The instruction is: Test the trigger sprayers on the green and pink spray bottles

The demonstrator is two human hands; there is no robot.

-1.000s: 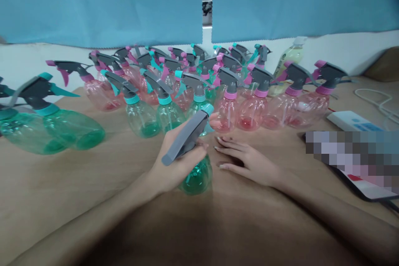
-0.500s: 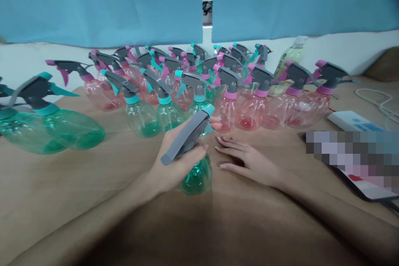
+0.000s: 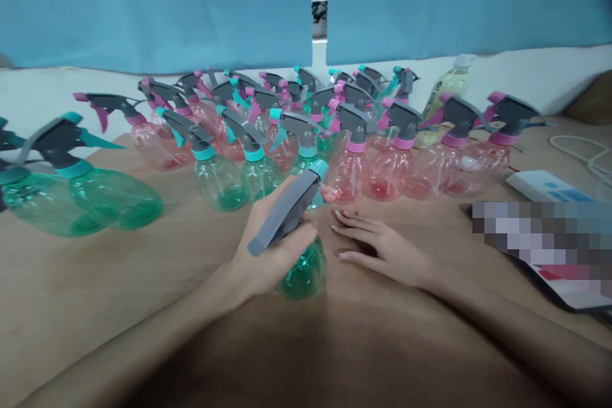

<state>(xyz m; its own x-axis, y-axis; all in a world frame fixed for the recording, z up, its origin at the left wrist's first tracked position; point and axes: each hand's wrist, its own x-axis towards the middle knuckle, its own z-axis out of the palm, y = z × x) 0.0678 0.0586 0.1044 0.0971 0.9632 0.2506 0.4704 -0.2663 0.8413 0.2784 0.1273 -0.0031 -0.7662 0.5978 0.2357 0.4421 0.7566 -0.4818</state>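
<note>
My left hand (image 3: 265, 236) is wrapped round the neck of a green spray bottle (image 3: 303, 274) with a grey and turquoise trigger head. The bottle stands upright in front of me, its neck and part of its body hidden by my fingers. To its right, my right hand (image 3: 382, 245) lies palm down on the table with fingers stretched out, holding nothing. Just beyond my hands stand a green spray bottle with a turquoise collar (image 3: 220, 185) and a pink spray bottle (image 3: 351, 178), among several more of both colours.
Two green spray bottles (image 3: 115, 197) stand at the left. A drink bottle (image 3: 447, 92) is at the back right. On the right lie a white box (image 3: 540, 185), a partly blurred-out flat device (image 3: 574, 296) and a white cable (image 3: 581, 153). Blue cloth (image 3: 167, 6) hangs behind the wooden table (image 3: 191, 255).
Almost nothing differs. The view has shifted very slightly; my left hand still holds the green spray bottle and my right hand stays on the table.
</note>
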